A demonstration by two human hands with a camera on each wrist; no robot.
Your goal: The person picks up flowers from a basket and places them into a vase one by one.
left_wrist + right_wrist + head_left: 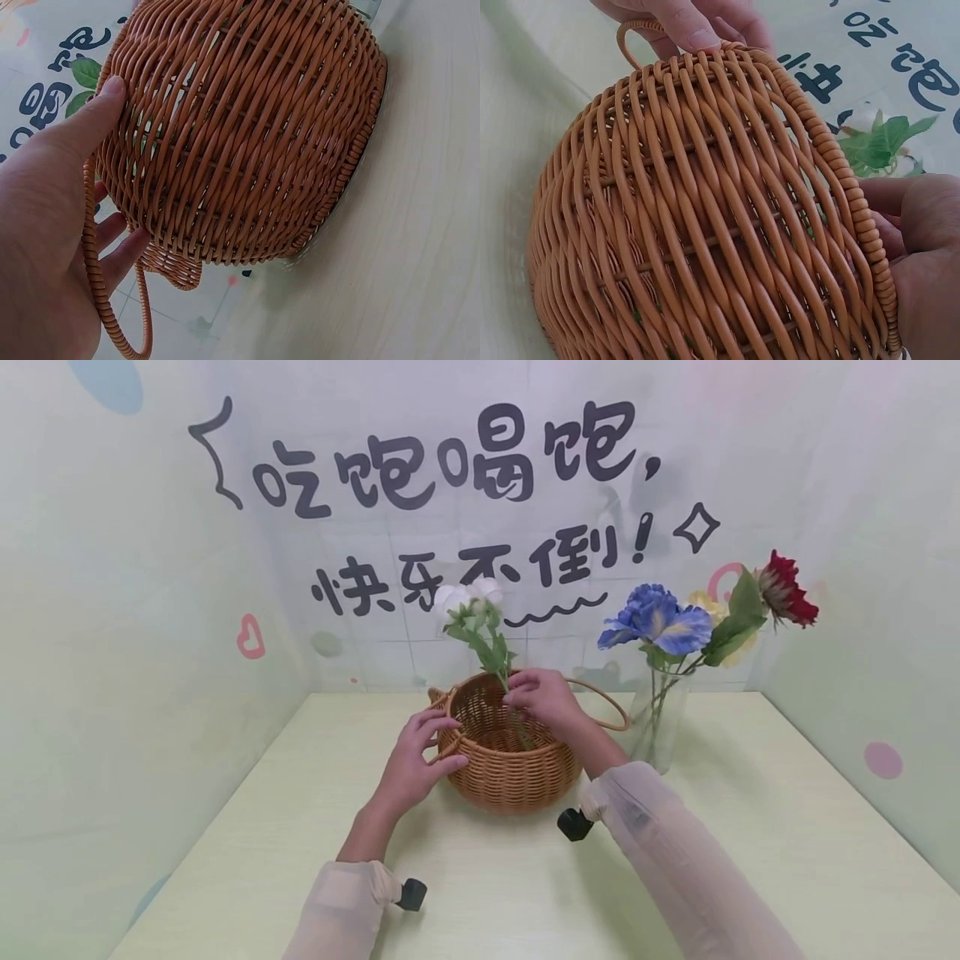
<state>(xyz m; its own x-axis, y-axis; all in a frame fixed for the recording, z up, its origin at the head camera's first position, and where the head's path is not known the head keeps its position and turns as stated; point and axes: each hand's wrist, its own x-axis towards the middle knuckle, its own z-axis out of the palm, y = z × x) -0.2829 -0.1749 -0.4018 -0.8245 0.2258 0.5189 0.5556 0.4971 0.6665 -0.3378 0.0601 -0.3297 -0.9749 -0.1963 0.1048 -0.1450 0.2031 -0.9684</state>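
A round brown wicker basket (517, 777) stands on the table, with a looped handle on each side. My left hand (414, 760) holds its left rim beside the handle; in the left wrist view the thumb (101, 112) presses the woven wall. My right hand (546, 700) pinches the stem of a white artificial flower (474, 602) over the basket's opening. The blossom stands above the rim and the lower stem reaches inside. In the right wrist view, the basket's wall hides part of my right hand (930, 247), and green leaves (885, 142) show beyond it.
Right of the basket, close to its handle, stands a clear glass vase (660, 727) holding a blue flower (660, 622), a red flower (786, 589) and yellow blossoms behind. Printed fabric walls (360, 652) border the pale table (480, 893) at the back and sides.
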